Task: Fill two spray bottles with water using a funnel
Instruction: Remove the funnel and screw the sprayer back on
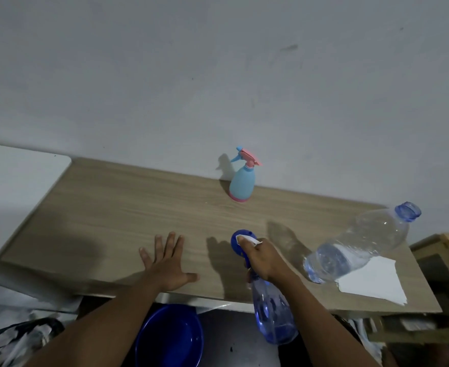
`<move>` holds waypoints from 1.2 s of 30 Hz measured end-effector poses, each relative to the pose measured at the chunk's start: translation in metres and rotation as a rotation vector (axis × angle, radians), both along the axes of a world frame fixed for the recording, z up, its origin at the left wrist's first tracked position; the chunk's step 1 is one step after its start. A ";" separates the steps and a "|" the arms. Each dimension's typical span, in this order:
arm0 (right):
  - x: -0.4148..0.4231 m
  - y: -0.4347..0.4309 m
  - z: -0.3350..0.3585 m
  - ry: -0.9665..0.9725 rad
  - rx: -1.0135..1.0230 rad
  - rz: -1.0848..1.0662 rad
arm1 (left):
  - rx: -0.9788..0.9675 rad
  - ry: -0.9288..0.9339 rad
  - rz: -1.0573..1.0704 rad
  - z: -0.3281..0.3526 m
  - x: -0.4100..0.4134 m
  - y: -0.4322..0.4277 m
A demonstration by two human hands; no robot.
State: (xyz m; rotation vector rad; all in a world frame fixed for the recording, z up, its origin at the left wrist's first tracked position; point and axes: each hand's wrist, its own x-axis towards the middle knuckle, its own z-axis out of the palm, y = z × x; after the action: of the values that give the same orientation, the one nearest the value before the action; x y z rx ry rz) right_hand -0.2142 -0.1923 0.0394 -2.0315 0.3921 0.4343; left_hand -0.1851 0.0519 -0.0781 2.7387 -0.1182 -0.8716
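Wood-grain tabletop (pixel 112 221): left hand (pixel 166 263) flat, fingers spread, by the near edge; right hand (pixel 264 258) grips the blue spray bottle (pixel 273 321) at its head, body overhanging that edge. Pale blue spray bottle (pixel 241 182) upright at the wall edge, well apart from both hands; uncapped water bottle (pixel 358 242) near the right edge.

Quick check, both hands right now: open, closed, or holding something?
Left hand: open, fingers spread, on or just above the wooden table.
Right hand: gripping the blue spray bottle at its trigger head.
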 end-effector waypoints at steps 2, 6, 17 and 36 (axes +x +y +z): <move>0.003 -0.004 -0.008 0.027 -0.019 -0.012 | -0.001 -0.001 0.004 0.001 -0.001 0.000; 0.006 -0.013 -0.007 -0.018 -0.063 -0.024 | -0.008 -0.061 0.028 -0.003 -0.003 -0.003; 0.059 -0.077 0.045 -0.499 -0.126 -0.294 | 0.020 -0.354 0.112 -0.016 0.007 -0.018; 0.204 -0.118 0.027 -0.503 -0.330 -0.107 | 0.053 -0.413 0.138 -0.022 0.013 -0.021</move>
State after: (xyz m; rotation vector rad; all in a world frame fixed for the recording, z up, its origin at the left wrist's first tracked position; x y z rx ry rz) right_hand -0.0098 -0.3103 0.0659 -2.3309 0.2686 -0.2262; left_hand -0.1719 0.0314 -0.1002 2.8960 0.0168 -0.2683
